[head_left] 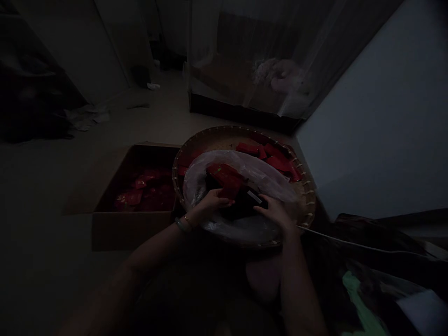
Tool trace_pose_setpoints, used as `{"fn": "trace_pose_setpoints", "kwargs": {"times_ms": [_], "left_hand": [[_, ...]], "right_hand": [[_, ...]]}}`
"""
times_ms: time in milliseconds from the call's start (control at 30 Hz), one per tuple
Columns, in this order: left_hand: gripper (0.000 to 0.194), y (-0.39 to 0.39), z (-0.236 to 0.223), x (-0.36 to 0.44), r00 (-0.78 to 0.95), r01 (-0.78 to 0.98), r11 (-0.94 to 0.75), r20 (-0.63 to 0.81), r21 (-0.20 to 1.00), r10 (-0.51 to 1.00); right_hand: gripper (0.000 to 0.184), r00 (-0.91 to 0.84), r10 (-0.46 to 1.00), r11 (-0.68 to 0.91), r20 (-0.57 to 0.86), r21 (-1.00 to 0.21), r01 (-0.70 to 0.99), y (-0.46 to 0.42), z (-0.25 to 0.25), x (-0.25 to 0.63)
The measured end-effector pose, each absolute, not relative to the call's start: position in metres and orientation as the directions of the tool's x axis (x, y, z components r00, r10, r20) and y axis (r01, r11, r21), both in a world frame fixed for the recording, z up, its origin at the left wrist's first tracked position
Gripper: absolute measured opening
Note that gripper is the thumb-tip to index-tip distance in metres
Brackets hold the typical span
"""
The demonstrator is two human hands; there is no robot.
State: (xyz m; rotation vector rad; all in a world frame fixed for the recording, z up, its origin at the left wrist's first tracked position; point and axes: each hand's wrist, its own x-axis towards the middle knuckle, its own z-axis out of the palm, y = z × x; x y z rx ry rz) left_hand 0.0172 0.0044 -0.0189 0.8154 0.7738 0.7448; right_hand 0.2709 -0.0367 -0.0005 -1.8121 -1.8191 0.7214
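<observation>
From my distant seat I see a dim room, with the wide woven basket (309,198) at the centre of the frame. Inside it lies the pale plastic bag (264,169), its mouth wide open and its middle very dark. The left hand (214,201) is closed on the red packet (230,183), with thumb and fingers at its lower edge, over the bag opening. The right hand (276,214) curls its fingers at a dark object (258,199) which carries a pale strip; whether it grips it firmly I cannot tell, because the light is too weak. More red packets (278,161) lie in the basket, toward its upper right side. At the left of the basket, the open carton (131,231) holds other red pieces (135,196). I judge that the packet could slip into the bag, since the left hand pinches only its lower part. The bag's loose rim could fold inward if a wrist presses on it, and cover what is inside. The white cord (353,246), running from near the right wrist toward the right edge, could catch on the basket if the arm pulls sideways.
</observation>
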Motion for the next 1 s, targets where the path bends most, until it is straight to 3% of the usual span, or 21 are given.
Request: {"fn": "trace_pose_setpoints", "kwargs": {"times_ms": [200, 467, 600, 700, 800, 900, 1000], "left_hand": [[0.038, 0.0, -0.019, 0.017, 0.693, -0.097, 0.473, -0.282, 0.875, 0.663], [0.041, -0.006, -0.016, 0.012, 0.775, -0.038, 0.485, -0.281, 0.874, 0.566], [0.038, -0.006, -0.012, 0.013, 0.781, -0.05, 0.498, -0.277, 0.866, 0.56], [0.035, -0.003, -0.009, 0.011, 0.689, -0.246, 0.49, -0.205, 0.837, 0.695], [0.033, 0.004, -0.006, 0.003, 0.433, -0.613, 0.403, -0.138, 0.679, 0.891], [0.034, 0.009, -0.004, -0.006, 0.309, -0.747, 0.343, -0.16, 0.57, 0.938], [0.039, 0.01, -0.002, -0.008, 0.357, -0.74, 0.369, -0.137, 0.562, 0.924]], "right_hand": [[0.043, 0.037, 0.996, 0.034, 0.087, -0.699, 0.715, -0.028, 0.027, 0.233], [0.044, -0.076, 0.957, 0.227, 0.282, -0.552, 0.803, -0.02, 0.043, 0.199], [0.049, 0.045, 0.975, 0.126, 0.217, -0.707, 0.696, -0.018, 0.036, 0.21], [0.066, 0.088, 0.993, 0.032, 0.079, -0.895, 0.446, -0.012, 0.03, 0.219], [0.066, 0.032, 0.999, -0.008, 0.004, -0.938, 0.347, 0.003, 0.018, 0.215], [0.045, -0.043, 0.998, 0.068, 0.054, -0.808, 0.586, 0.023, 0.003, 0.196], [0.032, -0.129, 0.988, 0.153, 0.082, -0.543, 0.826, 0.042, -0.008, 0.172]]}}
